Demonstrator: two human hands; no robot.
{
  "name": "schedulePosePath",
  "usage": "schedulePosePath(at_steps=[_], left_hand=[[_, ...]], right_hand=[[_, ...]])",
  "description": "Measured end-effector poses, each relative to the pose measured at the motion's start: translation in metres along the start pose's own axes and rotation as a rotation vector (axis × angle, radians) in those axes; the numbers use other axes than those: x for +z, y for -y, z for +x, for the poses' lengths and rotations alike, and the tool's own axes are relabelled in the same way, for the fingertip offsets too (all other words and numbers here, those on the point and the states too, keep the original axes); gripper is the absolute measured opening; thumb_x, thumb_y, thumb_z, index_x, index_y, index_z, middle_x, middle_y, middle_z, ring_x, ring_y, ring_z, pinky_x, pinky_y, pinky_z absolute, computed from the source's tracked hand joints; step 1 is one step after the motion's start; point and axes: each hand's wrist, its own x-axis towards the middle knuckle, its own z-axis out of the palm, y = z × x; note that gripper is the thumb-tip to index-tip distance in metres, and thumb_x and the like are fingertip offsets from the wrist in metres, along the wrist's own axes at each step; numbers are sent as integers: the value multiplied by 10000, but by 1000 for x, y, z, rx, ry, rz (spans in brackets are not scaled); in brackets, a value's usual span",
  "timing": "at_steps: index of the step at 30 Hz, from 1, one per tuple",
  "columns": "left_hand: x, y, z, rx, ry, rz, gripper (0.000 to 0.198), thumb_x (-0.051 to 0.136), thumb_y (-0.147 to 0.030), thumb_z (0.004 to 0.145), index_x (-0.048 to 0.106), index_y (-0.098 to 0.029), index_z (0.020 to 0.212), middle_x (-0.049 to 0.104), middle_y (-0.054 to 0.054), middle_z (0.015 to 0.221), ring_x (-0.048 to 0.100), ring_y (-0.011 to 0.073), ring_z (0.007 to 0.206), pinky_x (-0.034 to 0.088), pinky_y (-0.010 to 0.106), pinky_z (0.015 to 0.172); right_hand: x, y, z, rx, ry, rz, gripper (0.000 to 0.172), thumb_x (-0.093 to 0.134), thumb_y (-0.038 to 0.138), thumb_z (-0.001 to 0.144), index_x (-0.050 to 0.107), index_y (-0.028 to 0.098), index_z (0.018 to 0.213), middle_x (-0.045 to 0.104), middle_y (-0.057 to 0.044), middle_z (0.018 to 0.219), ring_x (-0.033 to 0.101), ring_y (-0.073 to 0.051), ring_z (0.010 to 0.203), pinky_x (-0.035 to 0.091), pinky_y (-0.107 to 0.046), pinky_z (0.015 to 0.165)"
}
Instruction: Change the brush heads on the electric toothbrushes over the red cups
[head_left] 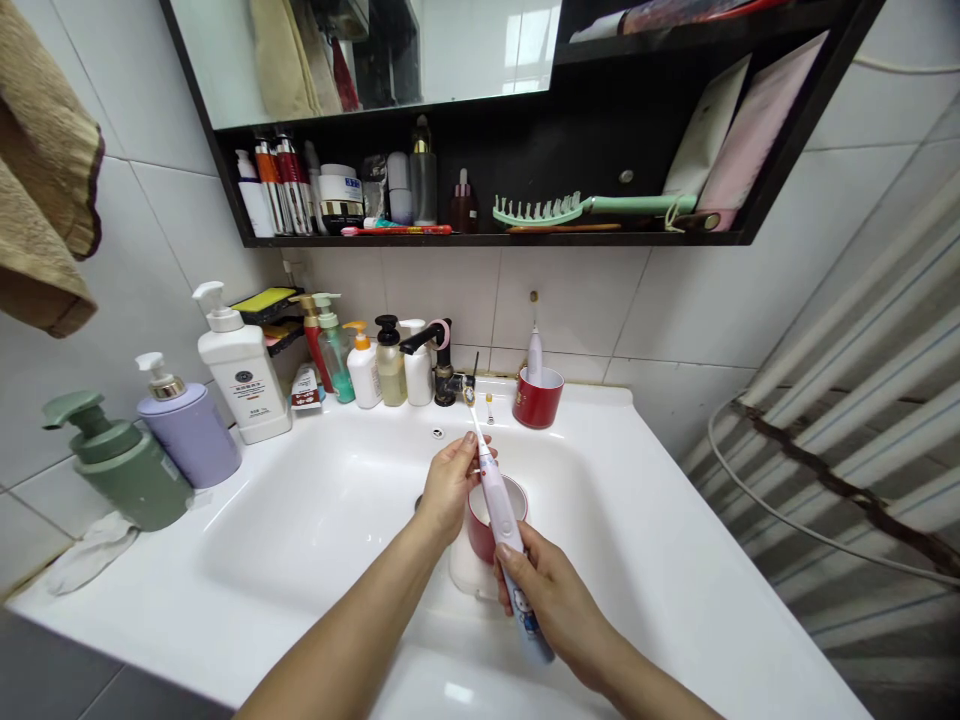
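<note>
A pale electric toothbrush (498, 500) slants across the basin, bristle head up toward the faucet (446, 375). My right hand (551, 595) is wrapped around the lower part of its handle, near a cartoon figure. Higher up, my left hand (448, 480) pinches the brush at its slim neck, the fingertips partly hidden behind it. Below and behind the toothbrush, a red cup (517, 492) stands in the white sink (315, 500), partly covered by the brush and my hands. Another red cup (537, 405) on the back rim holds a second electric toothbrush (535, 355).
Several pump bottles line the left rim, among them a white bottle (246, 385), a purple bottle (189, 430) and a green bottle (127, 470). Overhead hangs a dark cabinet (487, 238) with a green hairbrush (600, 206). A pale striped curtain (862, 430) is at right.
</note>
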Motion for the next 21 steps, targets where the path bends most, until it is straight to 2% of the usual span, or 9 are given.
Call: schedulePosePath(at_steps=[2, 6, 13, 18, 21], left_hand=[[-1, -2, 2, 29, -25, 40, 233, 519, -336, 581, 522, -110, 639, 518, -1, 549, 453, 62, 522, 334, 190, 543], [-3, -3, 3, 78, 5, 121, 194, 533, -300, 571, 513, -107, 574, 483, -24, 491, 401, 41, 459, 298, 174, 491], [-2, -4, 2, 50, 64, 50, 193, 522, -308, 578, 493, -117, 563, 482, -22, 472, 399, 49, 455, 282, 180, 479], [-1, -4, 1, 41, 71, 41, 187, 530, -303, 572, 492, -121, 564, 480, -25, 469, 395, 49, 451, 287, 184, 489], [-1, -4, 1, 22, 96, -7, 188, 538, -300, 566, 485, -120, 554, 472, -27, 463, 405, 52, 456, 303, 189, 511]], right_hand=[[0, -1, -1, 2, 5, -21, 147, 345, 305, 729, 389, 164, 732, 382, 45, 559, 388, -55, 453, 326, -202, 450], [2, -5, -3, -16, 0, -36, 161, 359, 318, 723, 392, 161, 745, 386, 45, 548, 393, -59, 463, 327, -200, 457], [5, -4, -4, -4, 80, 78, 210, 343, 366, 722, 374, 159, 702, 413, 32, 559, 392, -53, 438, 329, -195, 433], [5, -6, -4, -22, 29, 62, 206, 380, 365, 706, 390, 163, 744, 402, 40, 545, 397, -59, 452, 331, -195, 444], [5, -4, -5, 6, 77, 136, 223, 378, 371, 706, 391, 158, 772, 412, 35, 561, 401, -59, 446, 334, -201, 440]])
